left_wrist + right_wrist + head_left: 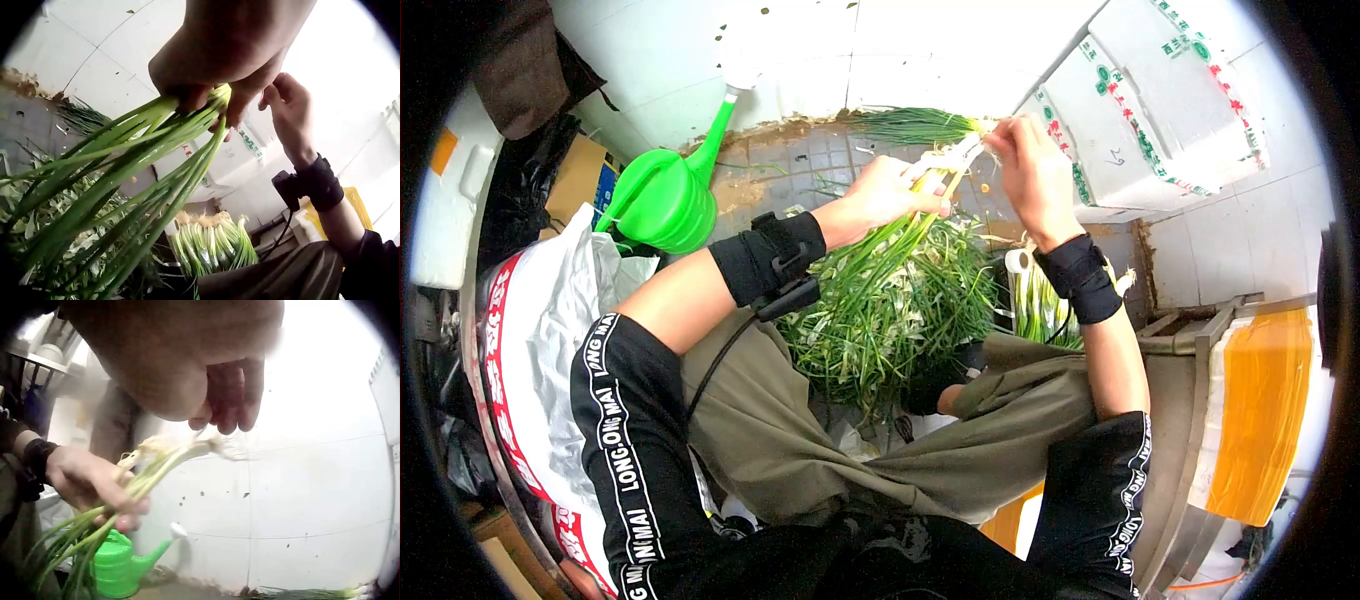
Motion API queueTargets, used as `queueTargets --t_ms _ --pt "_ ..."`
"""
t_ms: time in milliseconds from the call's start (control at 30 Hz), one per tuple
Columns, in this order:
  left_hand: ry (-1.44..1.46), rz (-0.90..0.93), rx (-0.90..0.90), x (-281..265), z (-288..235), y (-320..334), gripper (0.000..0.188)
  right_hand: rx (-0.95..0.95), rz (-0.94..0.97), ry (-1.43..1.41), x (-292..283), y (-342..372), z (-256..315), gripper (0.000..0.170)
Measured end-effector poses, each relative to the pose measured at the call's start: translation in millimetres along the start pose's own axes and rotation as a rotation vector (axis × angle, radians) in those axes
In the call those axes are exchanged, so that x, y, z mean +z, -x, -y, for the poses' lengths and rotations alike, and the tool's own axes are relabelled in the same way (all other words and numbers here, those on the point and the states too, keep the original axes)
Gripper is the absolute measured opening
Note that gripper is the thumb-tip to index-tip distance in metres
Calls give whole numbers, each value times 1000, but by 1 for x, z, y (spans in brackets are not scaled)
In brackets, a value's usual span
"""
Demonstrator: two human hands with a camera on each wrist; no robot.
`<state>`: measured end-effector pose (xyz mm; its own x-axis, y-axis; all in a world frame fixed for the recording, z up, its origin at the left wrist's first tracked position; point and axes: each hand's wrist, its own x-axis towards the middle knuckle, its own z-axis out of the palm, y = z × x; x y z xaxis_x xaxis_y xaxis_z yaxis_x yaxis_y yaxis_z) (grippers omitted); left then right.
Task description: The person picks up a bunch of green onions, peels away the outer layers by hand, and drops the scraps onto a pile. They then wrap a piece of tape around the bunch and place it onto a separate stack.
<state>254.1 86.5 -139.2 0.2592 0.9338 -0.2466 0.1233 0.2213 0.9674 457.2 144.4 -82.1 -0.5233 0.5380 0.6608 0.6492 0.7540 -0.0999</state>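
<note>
My left hand [892, 192] grips a bunch of scallions [134, 159] around its pale stalks, with the long green leaves hanging down. In the right wrist view, the white stalks and stringy roots [215, 445] stick out past the left hand's fingers. My right hand [1036, 180] is right at that root end, its fingers bent, fingertips just above the roots; I cannot tell whether it pinches a strand. Below both hands spreads a heap of loose green leaves and peelings [890, 305]. Another scallion bunch [915, 126] lies on the floor by the wall.
A green watering can [662, 200] stands at the left. White foam boxes [1130, 110] are stacked at the back right. Scallions lined up roots outward [215, 244] sit by the right knee. A white plastic sack [550, 350] and a metal-framed seat [1200, 340] flank the legs.
</note>
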Motion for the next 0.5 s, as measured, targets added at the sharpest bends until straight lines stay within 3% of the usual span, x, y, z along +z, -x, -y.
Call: queueTargets --t_ms 200,300,500 --pt "99 82 114 -1 -1 -2 24 136 -76 -30 1 10 -19 15" --pt "21 78 69 -1 -4 -2 24 237 -93 -95 4 9 -17 16" --pt "62 3 125 -4 0 1 27 233 118 -284 -8 8 8 25"
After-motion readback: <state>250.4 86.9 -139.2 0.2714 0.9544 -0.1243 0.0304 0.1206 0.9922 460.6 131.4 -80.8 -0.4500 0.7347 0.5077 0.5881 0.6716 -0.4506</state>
